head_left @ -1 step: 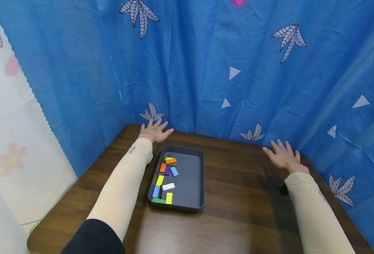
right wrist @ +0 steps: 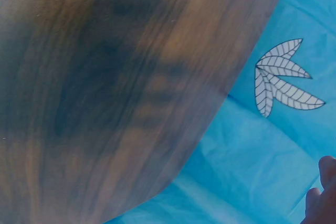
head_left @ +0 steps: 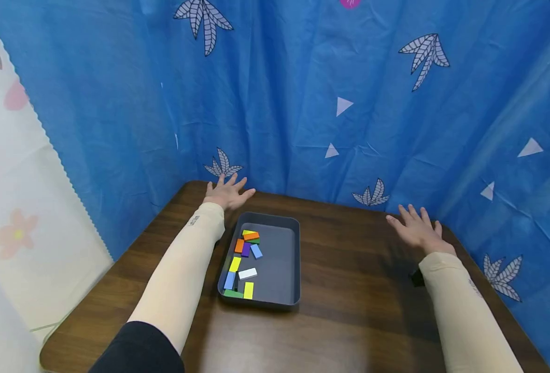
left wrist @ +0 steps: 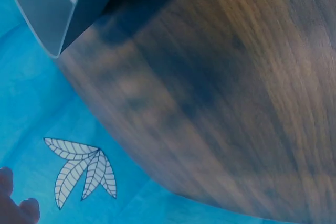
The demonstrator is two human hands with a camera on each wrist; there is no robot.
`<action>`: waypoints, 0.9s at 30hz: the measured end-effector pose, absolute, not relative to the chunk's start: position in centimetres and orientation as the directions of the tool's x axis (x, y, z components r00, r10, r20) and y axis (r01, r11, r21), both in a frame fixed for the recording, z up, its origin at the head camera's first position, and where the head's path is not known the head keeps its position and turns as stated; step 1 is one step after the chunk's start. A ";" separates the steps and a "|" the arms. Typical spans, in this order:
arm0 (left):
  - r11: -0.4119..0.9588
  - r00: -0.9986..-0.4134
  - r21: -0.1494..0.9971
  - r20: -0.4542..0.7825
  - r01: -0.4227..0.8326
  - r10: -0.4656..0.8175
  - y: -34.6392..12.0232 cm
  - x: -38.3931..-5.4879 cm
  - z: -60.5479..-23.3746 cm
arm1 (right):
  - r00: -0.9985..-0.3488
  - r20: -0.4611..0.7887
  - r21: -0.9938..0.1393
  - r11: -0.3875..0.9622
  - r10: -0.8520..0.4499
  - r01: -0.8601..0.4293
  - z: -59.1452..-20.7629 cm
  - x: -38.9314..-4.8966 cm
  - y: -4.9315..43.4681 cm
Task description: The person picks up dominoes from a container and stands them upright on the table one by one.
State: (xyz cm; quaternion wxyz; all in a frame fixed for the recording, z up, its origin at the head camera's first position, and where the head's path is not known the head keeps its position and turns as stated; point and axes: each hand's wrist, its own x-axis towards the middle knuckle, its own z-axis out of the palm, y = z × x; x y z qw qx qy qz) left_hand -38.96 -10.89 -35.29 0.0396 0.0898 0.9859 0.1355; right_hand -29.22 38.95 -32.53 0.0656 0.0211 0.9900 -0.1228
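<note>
My left hand (head_left: 225, 195) is stretched out with fingers spread over the far left part of the table, just beyond a dark grey tray (head_left: 295, 259). It holds nothing. On the far right my right hand (head_left: 417, 230) reaches forward, fingers apart and holding nothing. Inside the tray, mostly along its left side, lie several small blocks, among them a white block (head_left: 248, 273), a purple block (head_left: 246, 249), a yellow block (head_left: 249, 290) and an orange block (head_left: 239, 246). Only a few fingertips (left wrist: 27, 209) show in the left wrist view, and a few fingertips (right wrist: 328, 171) in the right wrist view.
The brown wooden table (head_left: 344, 269) has rounded corners and is backed by a blue curtain (head_left: 284, 114) with leaf prints. A white flowered curtain (head_left: 27, 176) hangs at the left. A small black object (head_left: 417, 278) shows under the right wrist.
</note>
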 end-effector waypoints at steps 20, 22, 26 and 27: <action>0.911 -0.965 0.352 -0.065 0.216 0.254 -12.2 -39.4 -35.9 | -0.990 -0.140 -0.275 0.960 0.011 0.049 -33.3 -29.8 37.7; 0.901 -0.962 0.363 -0.042 0.237 0.269 -12.5 -39.4 -35.9 | -0.991 -0.132 -0.284 0.958 0.002 0.040 -33.4 -30.1 37.1; 0.883 -0.955 0.381 0.002 0.275 0.296 -13.3 -39.3 -36.3 | -0.992 -0.124 -0.295 0.955 -0.020 0.017 -33.5 -30.8 35.9; 0.879 -0.955 0.387 0.008 0.277 0.298 -13.5 -39.3 -36.4 | -0.992 -0.124 -0.297 0.955 -0.027 0.011 -33.5 -30.9 35.6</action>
